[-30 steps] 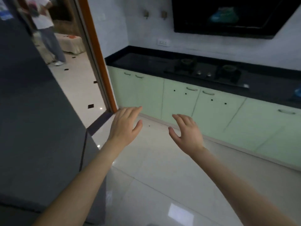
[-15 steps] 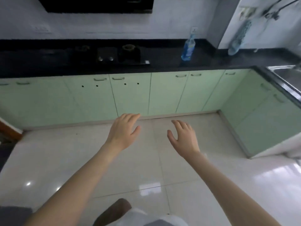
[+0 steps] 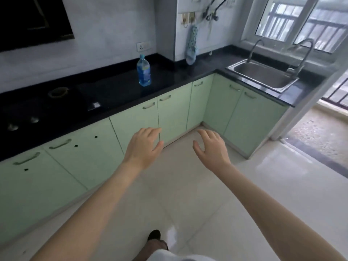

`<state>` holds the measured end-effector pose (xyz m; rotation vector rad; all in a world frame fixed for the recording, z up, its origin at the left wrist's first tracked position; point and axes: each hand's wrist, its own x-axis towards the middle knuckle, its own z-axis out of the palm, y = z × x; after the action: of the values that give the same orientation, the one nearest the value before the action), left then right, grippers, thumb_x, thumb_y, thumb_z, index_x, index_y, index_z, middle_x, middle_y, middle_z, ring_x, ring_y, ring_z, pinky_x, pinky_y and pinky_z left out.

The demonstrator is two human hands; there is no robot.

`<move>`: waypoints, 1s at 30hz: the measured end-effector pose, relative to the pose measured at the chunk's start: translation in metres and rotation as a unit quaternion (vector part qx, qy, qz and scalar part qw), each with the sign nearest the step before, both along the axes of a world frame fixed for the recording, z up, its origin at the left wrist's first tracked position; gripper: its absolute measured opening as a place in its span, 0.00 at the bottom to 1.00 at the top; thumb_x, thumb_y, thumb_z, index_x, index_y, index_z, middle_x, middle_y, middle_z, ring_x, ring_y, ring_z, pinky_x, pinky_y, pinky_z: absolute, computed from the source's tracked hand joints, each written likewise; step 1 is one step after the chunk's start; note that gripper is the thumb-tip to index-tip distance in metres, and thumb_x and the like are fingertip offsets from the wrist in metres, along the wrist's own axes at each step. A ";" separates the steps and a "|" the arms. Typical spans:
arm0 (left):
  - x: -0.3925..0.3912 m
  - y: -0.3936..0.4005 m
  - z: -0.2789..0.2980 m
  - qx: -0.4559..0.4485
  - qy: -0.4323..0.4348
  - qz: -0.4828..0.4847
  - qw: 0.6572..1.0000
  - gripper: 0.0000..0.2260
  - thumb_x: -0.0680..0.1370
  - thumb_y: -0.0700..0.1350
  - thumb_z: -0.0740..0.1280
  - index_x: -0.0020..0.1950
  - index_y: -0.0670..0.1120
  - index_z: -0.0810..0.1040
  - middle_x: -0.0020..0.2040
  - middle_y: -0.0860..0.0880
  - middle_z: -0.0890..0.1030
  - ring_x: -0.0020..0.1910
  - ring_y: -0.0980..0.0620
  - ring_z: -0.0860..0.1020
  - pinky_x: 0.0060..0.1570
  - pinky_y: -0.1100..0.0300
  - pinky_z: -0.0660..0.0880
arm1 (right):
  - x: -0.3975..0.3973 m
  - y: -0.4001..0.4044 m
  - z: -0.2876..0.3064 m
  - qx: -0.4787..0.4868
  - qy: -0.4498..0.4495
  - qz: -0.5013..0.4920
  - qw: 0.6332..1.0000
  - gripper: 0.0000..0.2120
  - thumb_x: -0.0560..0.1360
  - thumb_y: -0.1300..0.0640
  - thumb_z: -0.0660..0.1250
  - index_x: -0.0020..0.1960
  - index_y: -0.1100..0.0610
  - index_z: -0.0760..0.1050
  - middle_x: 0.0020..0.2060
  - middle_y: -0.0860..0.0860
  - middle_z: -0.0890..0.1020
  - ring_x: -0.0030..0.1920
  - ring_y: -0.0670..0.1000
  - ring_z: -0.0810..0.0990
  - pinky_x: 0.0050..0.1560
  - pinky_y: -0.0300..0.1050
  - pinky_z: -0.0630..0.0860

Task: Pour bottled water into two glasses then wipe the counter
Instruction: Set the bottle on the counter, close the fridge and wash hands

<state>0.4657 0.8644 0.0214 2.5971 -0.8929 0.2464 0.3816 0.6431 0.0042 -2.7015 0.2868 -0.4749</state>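
Note:
A blue-tinted water bottle [image 3: 144, 72] stands upright on the black counter [image 3: 169, 80], well beyond my hands. A light blue spotted cloth [image 3: 191, 45] hangs from a wall hook above the counter corner. My left hand [image 3: 145, 147] and my right hand [image 3: 211, 147] are held out over the floor in front of the green cabinets, fingers spread, holding nothing. No glasses are in view.
A gas hob [image 3: 37, 106] sits in the counter at left. A steel sink [image 3: 263, 75] with two taps lies at right under the window. Pale green cabinets [image 3: 135, 121] form an L-shaped corner. An open doorway [image 3: 320, 132] leads out at right. White tiled floor lies below.
My view has swung right from the doorway and hob to the counter corner, bottle and sink. Both hands stay open in front of me.

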 end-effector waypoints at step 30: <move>0.265 -0.419 0.015 0.012 0.011 -0.327 0.945 0.19 0.80 0.51 0.60 0.69 0.46 0.72 0.62 0.49 0.77 0.63 0.50 0.70 0.60 0.55 0.67 | 0.158 -0.316 0.015 -0.003 -0.008 -0.310 0.951 0.19 0.77 0.54 0.66 0.64 0.62 0.75 0.57 0.58 0.80 0.59 0.60 0.76 0.59 0.53 0.71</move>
<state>0.7304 0.4456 0.0365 2.1582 -1.6809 0.0169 0.5395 0.3270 0.0193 -2.5657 1.1442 -0.6629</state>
